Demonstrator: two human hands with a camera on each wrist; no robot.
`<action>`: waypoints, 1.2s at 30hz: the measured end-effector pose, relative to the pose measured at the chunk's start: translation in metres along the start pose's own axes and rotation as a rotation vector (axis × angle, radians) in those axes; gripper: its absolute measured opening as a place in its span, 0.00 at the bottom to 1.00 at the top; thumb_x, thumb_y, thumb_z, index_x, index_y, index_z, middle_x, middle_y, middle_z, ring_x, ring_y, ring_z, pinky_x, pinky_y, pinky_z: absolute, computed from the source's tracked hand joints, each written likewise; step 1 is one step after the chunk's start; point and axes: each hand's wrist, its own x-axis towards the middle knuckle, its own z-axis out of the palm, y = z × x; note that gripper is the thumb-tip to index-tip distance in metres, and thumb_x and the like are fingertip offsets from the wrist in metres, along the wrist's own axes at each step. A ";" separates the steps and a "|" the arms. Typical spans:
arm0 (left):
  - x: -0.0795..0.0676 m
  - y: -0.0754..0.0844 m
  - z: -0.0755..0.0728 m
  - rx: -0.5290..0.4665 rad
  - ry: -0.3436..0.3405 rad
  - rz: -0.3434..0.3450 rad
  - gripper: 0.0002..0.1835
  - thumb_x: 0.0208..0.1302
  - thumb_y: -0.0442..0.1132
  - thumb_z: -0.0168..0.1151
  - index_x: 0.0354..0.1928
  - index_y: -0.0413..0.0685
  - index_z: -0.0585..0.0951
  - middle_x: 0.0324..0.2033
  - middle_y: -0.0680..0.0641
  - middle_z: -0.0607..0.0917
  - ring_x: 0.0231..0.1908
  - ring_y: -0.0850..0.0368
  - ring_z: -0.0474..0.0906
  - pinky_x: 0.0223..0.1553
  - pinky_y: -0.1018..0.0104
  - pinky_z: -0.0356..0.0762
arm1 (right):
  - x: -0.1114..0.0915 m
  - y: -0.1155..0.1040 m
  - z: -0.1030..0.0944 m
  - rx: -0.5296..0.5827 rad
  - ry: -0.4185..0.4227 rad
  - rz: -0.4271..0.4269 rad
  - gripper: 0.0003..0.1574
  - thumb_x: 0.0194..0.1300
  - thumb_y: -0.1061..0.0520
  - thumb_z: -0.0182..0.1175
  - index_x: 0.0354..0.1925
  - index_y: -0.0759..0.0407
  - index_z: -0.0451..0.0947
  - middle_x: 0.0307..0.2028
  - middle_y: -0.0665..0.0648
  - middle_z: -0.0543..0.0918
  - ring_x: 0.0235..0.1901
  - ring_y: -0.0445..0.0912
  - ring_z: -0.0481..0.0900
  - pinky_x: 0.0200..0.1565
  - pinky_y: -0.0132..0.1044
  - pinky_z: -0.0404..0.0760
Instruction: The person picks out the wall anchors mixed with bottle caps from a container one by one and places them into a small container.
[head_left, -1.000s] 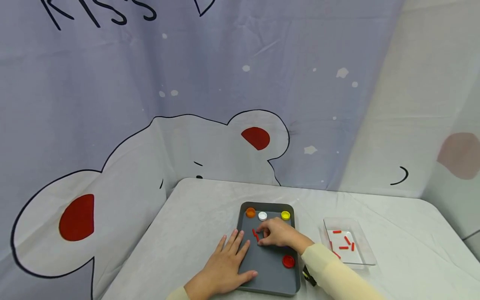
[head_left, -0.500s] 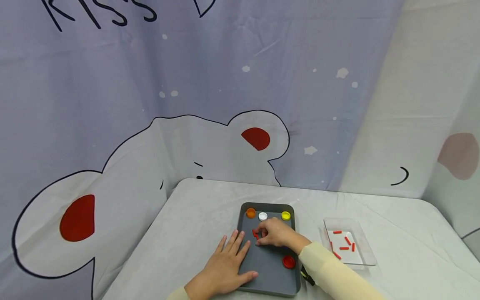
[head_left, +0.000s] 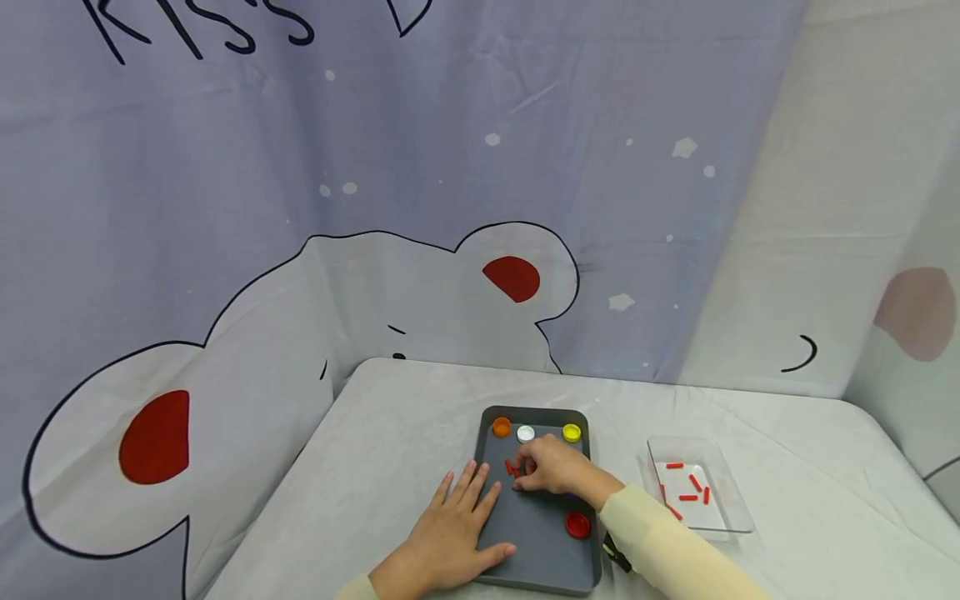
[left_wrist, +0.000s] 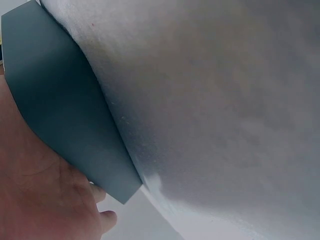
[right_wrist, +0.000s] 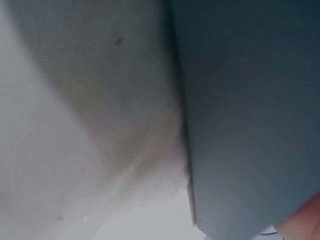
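Note:
My right hand (head_left: 553,467) reaches over the middle of the grey tray (head_left: 536,554), its thumb and forefinger pinching a short red stick (head_left: 516,472). Just left of it another red stick (head_left: 509,467) lies on the tray floor. My left hand (head_left: 447,537) is spread flat with fingers apart, lying over the tray's left edge. The left wrist view has the palm side of that hand (left_wrist: 40,185) against the tray's outer wall (left_wrist: 65,95). Mostly tray wall (right_wrist: 250,110) fills the right wrist view, with a bit of hand in the lower corner.
Along the tray's far end stand an orange cap (head_left: 502,427), a white cap (head_left: 526,433) and a yellow cap (head_left: 572,432). A red cap (head_left: 577,525) sits near the right edge. To the right, a clear box (head_left: 738,508) holds several red sticks. White cloth (head_left: 405,417) covers the table.
The pinched red stick has shifted slightly and now sits more beside the other one than end to end with it. The left hand stays in place.

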 end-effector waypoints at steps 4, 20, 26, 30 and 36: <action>-0.001 0.002 -0.003 0.007 -0.026 -0.015 0.49 0.68 0.77 0.37 0.77 0.50 0.65 0.79 0.41 0.56 0.79 0.43 0.45 0.74 0.37 0.49 | -0.005 0.000 -0.009 0.034 0.015 0.011 0.11 0.59 0.54 0.74 0.38 0.58 0.86 0.18 0.41 0.75 0.17 0.33 0.69 0.22 0.28 0.70; -0.001 -0.002 0.007 0.046 0.018 -0.017 0.48 0.67 0.77 0.40 0.76 0.50 0.67 0.78 0.42 0.57 0.79 0.42 0.46 0.74 0.38 0.49 | -0.059 0.030 -0.068 0.072 0.125 0.053 0.12 0.60 0.53 0.74 0.39 0.58 0.85 0.20 0.40 0.75 0.21 0.32 0.69 0.27 0.29 0.71; 0.000 -0.002 0.007 0.041 0.004 -0.028 0.48 0.67 0.77 0.40 0.77 0.52 0.65 0.79 0.43 0.56 0.79 0.43 0.45 0.75 0.39 0.47 | -0.086 0.040 -0.089 0.058 0.162 0.091 0.13 0.61 0.53 0.73 0.42 0.57 0.84 0.22 0.42 0.74 0.21 0.34 0.68 0.26 0.30 0.71; 0.000 -0.001 0.006 0.042 0.012 -0.023 0.47 0.67 0.77 0.41 0.77 0.51 0.66 0.79 0.42 0.57 0.79 0.43 0.45 0.74 0.38 0.47 | -0.105 0.046 -0.100 0.043 0.189 0.140 0.12 0.61 0.53 0.73 0.42 0.55 0.84 0.23 0.42 0.75 0.22 0.34 0.69 0.26 0.30 0.71; 0.001 0.001 0.004 0.021 0.008 -0.013 0.47 0.68 0.76 0.41 0.76 0.50 0.66 0.78 0.41 0.57 0.79 0.42 0.45 0.74 0.38 0.47 | -0.134 0.056 -0.113 0.054 0.218 0.184 0.14 0.60 0.52 0.74 0.42 0.56 0.85 0.24 0.42 0.76 0.23 0.33 0.70 0.28 0.30 0.73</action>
